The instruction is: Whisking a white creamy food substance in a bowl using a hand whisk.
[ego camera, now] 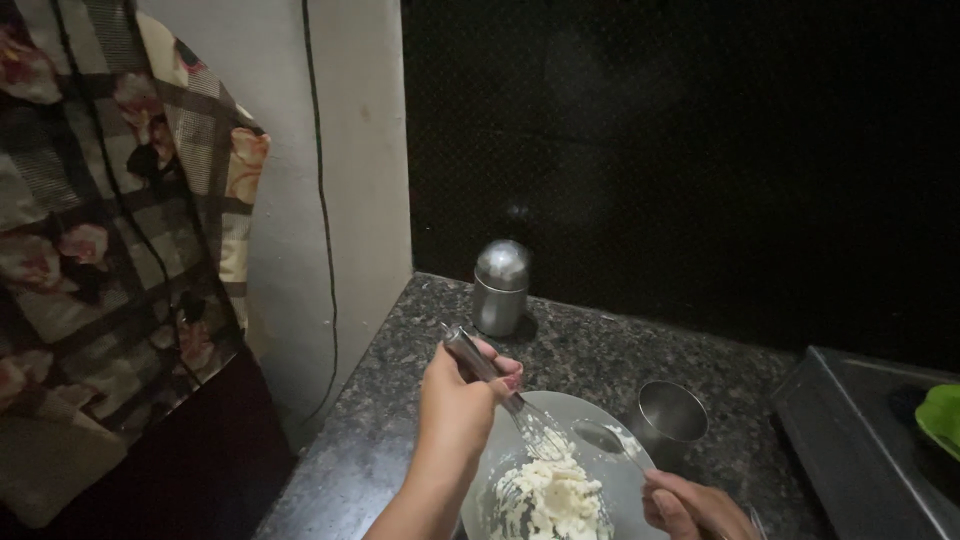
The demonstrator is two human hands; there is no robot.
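Note:
My left hand is closed around the metal handle of a wire whisk, whose wires dip into a white lumpy mixture. The mixture lies in a pale round bowl on the speckled dark stone counter. At the bowl's right rim, my right hand grips the handle of a metal spoon. The spoon's head hangs over the bowl just right of the whisk.
A steel cup stands open just right of the bowl. A lidded steel canister sits at the back by the wall corner. A black stove top with a green object is at right. A floral cloth hangs at left.

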